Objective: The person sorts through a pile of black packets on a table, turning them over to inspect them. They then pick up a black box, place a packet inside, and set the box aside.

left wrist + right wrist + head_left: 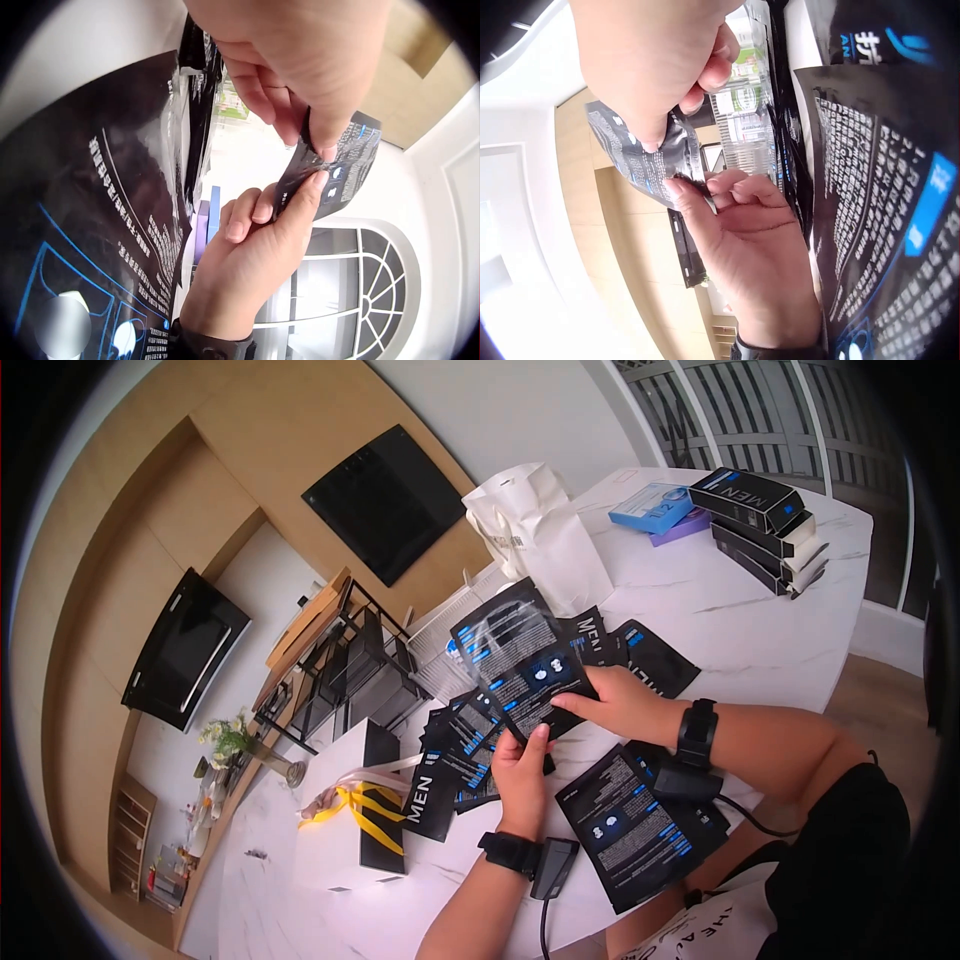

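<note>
A flat black sachet [525,650] with small white print and blue labels is held up over the table by both hands. My left hand [520,780] pinches its lower edge between thumb and fingers. At the lower right corner my right hand [628,705] pinches it, thumb on the printed face. In the left wrist view the two thumbs lie close together on the sachet [349,169]. More black sachets marked MEN [430,790] lie fanned out beneath and behind the hands. Another pile of black sachets [620,830] is near the table's front edge, below the right hand.
A white paper bag [540,540] stands at the back. Black MEN boxes [750,505] are stacked at the far right beside a blue box [650,507] and a purple one. On the left are a white-and-black bag [340,840] with yellow ribbon and a dark rack [350,650].
</note>
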{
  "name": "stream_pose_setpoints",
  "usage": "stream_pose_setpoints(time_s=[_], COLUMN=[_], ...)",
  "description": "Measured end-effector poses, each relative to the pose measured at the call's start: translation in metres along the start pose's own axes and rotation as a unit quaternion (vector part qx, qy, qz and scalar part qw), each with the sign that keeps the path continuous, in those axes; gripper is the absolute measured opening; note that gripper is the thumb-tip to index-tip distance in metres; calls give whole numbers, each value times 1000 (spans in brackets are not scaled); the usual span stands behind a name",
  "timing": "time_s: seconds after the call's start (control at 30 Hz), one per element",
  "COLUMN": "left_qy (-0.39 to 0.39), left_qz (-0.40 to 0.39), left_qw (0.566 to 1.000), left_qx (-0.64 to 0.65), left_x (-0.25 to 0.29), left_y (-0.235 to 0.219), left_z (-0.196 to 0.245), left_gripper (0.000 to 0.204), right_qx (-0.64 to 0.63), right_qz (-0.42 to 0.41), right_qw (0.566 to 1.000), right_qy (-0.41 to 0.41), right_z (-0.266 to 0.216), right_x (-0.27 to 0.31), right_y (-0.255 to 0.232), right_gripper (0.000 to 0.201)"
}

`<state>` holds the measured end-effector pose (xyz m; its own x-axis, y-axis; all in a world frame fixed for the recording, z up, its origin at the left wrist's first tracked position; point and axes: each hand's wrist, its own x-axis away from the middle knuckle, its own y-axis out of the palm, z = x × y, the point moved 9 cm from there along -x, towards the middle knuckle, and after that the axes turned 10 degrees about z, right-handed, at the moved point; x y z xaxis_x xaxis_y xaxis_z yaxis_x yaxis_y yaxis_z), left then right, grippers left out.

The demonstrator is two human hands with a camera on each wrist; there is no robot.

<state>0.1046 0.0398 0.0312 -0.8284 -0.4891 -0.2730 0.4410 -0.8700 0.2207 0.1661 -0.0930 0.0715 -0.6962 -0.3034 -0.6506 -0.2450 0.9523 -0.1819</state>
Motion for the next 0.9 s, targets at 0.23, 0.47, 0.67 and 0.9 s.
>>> stream_pose_setpoints(time_s=[0.23, 0.47, 0.67, 0.9], left_qy=[4, 18, 27, 17], left_qz=[-1, 10, 9, -5], left_qw=[1000, 1000, 999, 999], left_qx=[-7, -7, -16, -28], left_x=[-2, 0, -1, 3], left_y=[-3, -3, -4, 4], left_z=[-1, 2, 2, 5], left_gripper=[15, 15, 16, 16], right_qx=[40, 28, 54, -74], right_qz=[-77, -44, -54, 64], right_qw=[995, 997, 997, 994], right_qy=[-38, -50, -25, -51], right_z=[-28, -23, -16, -29], right_x=[6, 4, 0, -6], right_y=[3, 1, -1, -20], right_gripper=[33, 33, 36, 30])
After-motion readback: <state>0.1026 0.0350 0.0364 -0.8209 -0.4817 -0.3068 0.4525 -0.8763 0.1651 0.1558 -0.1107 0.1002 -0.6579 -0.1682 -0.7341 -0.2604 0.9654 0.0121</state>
